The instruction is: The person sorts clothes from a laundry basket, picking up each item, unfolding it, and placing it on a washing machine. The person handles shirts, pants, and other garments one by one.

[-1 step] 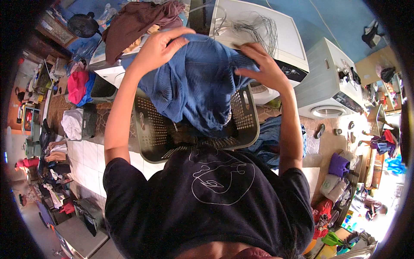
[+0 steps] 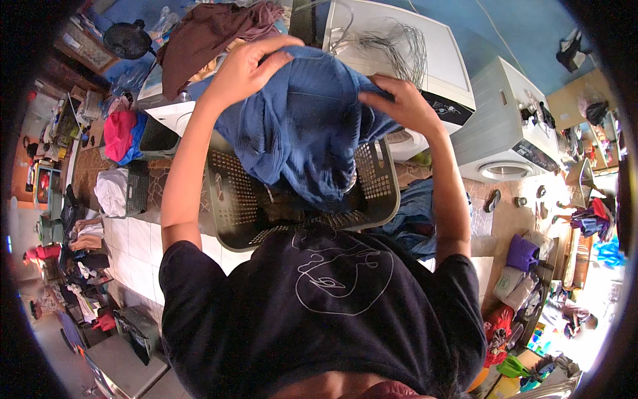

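Note:
A blue ribbed garment (image 2: 309,126) hangs spread between my two hands, its lower folds dropping into a dark perforated laundry basket (image 2: 384,189). My left hand (image 2: 244,72) grips the garment's upper left part, thumb and fingers closed around the cloth. On the other side, my right hand (image 2: 407,105) is closed on the garment's upper right part, the thumb lying over the fabric. Which kind of garment it is does not show. The cloth hides the far rim of the basket. Dark contents in the basket are hard to make out.
Behind the basket stands a white washing machine (image 2: 432,53) with wire hangers (image 2: 399,50) on top. Brown cloth (image 2: 212,40) lies on another machine to its left. A second front-loader (image 2: 502,126) stands at right. Blue denim clothes (image 2: 415,213) lie right of the basket.
The garment has been raised slightly. My right hand's fingers have drawn in from a spread position and closed on the cloth; my left hand has barely shifted.

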`<state>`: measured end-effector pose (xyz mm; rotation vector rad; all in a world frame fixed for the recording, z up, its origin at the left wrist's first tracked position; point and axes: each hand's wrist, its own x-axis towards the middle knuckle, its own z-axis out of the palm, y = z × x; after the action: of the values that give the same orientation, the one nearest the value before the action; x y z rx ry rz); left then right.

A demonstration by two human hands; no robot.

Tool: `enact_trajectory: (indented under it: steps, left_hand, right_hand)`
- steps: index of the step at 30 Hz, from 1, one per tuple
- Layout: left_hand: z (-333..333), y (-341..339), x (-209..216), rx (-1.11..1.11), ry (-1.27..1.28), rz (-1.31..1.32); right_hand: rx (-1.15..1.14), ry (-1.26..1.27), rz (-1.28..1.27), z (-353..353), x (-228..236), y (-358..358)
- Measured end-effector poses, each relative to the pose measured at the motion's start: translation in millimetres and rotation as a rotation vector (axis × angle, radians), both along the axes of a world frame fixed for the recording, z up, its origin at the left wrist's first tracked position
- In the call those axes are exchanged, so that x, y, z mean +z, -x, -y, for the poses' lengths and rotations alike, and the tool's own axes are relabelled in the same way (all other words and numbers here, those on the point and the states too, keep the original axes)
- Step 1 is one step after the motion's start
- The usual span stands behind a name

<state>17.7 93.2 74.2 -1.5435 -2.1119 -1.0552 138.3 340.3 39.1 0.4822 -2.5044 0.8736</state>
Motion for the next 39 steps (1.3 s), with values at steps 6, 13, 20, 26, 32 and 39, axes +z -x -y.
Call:
enact_trajectory:
  steps: [6, 13, 20, 26, 32, 39]
  left_hand:
    - [-21, 13, 23, 0.303, -0.226, -0.364]
    - [-60, 14, -61, 0.523, -0.613, -0.413]
    - [-70, 12, -81, 0.358, -0.342, -0.004]
    - [-35, 46, 16, 0.269, -0.703, -0.056]
    - [-54, 36, 62, 0.066, -0.619, 0.222]
    - [-82, 18, 62, 0.131, -0.477, 0.209]
  right_hand:
    - [-0.182, 0.301, -0.111, -28, 73, 11]
    - [-0.198, 0.456, -0.171, -57, 141, -35]
    - [-0.443, 0.373, -0.195, -87, 130, -70]
    - [-0.434, 0.307, -0.059, -123, 103, -90]
    - [-0.505, 0.359, -0.163, -130, 68, -82]
    - [-0.503, 0.220, -0.275, -101, 60, -82]
